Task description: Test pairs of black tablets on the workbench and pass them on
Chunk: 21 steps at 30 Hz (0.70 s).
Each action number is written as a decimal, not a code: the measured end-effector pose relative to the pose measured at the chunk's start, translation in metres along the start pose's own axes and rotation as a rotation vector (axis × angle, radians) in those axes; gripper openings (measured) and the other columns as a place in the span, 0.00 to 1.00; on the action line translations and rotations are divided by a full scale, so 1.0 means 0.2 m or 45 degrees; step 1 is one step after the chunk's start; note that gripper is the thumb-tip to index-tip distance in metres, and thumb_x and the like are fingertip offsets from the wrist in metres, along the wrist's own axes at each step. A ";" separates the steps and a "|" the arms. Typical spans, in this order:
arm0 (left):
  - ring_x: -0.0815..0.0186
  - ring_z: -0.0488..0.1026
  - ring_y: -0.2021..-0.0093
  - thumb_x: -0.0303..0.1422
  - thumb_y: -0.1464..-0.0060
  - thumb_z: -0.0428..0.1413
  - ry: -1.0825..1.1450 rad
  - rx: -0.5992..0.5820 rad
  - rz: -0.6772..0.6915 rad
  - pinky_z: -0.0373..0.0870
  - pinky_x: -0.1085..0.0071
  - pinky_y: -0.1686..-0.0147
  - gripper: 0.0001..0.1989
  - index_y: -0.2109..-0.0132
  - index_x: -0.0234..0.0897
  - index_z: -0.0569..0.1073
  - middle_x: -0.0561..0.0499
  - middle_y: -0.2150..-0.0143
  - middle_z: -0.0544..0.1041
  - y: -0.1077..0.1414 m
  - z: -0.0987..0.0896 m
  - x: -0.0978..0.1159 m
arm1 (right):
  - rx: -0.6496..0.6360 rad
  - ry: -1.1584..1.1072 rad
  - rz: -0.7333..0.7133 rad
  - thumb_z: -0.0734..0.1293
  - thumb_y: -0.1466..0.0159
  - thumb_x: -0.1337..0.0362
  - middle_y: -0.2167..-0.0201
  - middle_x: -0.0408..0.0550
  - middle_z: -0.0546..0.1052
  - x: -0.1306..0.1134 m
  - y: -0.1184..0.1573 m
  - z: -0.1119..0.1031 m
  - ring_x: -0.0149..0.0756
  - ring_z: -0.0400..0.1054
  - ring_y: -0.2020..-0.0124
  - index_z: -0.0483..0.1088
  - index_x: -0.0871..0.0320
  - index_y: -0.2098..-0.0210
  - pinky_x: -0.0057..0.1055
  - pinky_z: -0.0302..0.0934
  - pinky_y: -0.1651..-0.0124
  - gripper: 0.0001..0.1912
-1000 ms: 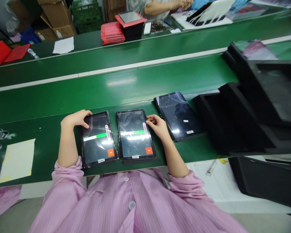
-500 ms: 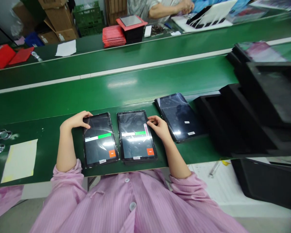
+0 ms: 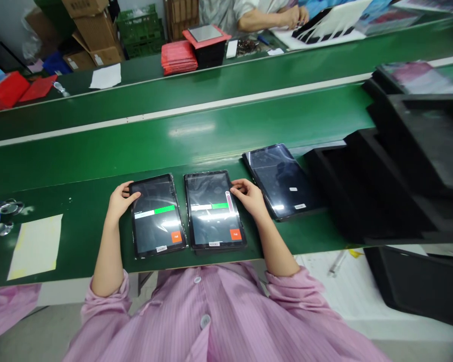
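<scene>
Two black tablets with lit screens lie side by side on the green bench. At the upper left edge of the left tablet (image 3: 156,226), my left hand (image 3: 121,200) rests with its thumb on the glass and its fingers at the rim. My right hand (image 3: 249,197) touches the upper right edge of the middle tablet (image 3: 211,226), fingers slightly bent and thumb near the side. Both screens show a white and green bar and an orange square. A dark tablet (image 3: 275,176) lies tilted to the right of my right hand, on top of something dark.
Black trays (image 3: 377,191) are piled at the right. A pale sheet (image 3: 35,246) and metal pieces (image 3: 3,216) lie at the left. Across the bench are red pouches (image 3: 179,58), and a co-worker's hands (image 3: 294,17) near a white stand.
My left hand has turned and its wrist has moved down and to the right, still at the left tablet's edge. My right hand is nearly unchanged. The view has shifted slightly.
</scene>
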<state>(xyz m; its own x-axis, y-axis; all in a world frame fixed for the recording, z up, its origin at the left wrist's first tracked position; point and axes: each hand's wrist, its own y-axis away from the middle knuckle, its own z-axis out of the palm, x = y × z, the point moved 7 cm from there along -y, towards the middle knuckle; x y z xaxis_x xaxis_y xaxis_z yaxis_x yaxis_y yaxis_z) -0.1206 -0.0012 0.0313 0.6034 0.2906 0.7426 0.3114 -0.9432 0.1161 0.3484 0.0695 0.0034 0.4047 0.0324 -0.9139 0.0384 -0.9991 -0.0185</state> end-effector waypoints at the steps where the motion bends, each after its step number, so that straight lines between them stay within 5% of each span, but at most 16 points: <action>1: 0.62 0.73 0.61 0.49 0.55 0.64 0.037 0.004 0.008 0.74 0.64 0.55 0.36 0.41 0.38 0.71 0.46 0.54 0.74 0.00 0.00 0.00 | 0.001 0.006 -0.005 0.69 0.45 0.53 0.69 0.47 0.78 0.00 0.00 0.00 0.37 0.67 0.71 0.73 0.55 0.61 0.36 0.63 0.63 0.17; 21: 0.71 0.65 0.71 0.46 0.60 0.67 0.244 0.106 0.133 0.68 0.71 0.68 0.31 0.48 0.37 0.76 0.53 0.63 0.69 -0.05 0.03 -0.02 | -0.012 -0.012 -0.002 0.69 0.44 0.54 0.68 0.47 0.78 0.02 0.00 0.01 0.37 0.67 0.71 0.73 0.56 0.60 0.36 0.62 0.63 0.16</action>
<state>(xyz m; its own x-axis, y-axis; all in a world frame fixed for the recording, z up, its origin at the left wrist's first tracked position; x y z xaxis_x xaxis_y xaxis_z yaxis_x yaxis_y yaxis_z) -0.1223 0.0073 0.0234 0.4874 0.1488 0.8604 0.3187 -0.9477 -0.0166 0.3487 0.0699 0.0000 0.3957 0.0341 -0.9177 0.0477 -0.9987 -0.0165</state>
